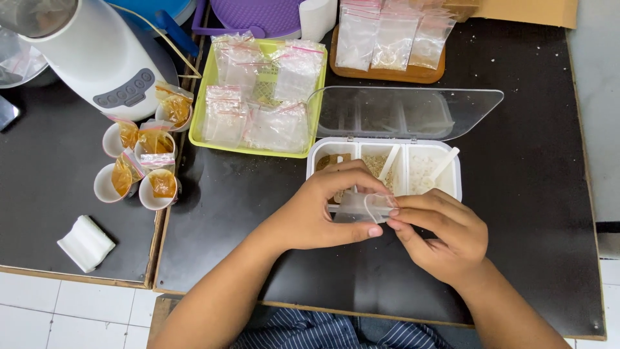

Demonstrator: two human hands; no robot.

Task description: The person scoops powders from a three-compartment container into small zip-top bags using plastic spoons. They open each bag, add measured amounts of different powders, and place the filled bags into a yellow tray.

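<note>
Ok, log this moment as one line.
left hand: holds small clear bag | right hand: pinches its mouth | behind: white three-part box, lid open

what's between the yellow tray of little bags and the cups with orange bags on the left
Only bare black tabletop and the wooden edge seam between two tables separates the yellow tray from the white cups in the head view; nothing lies there.

Hidden behind the left hand (316, 213): the front of the white box's (452, 187) left compartment. Cut off by the top edge: purple lid (271, 16), white appliance (97, 52). Too small to tell: grains in the wooden tray's (387, 72) bags.
</note>
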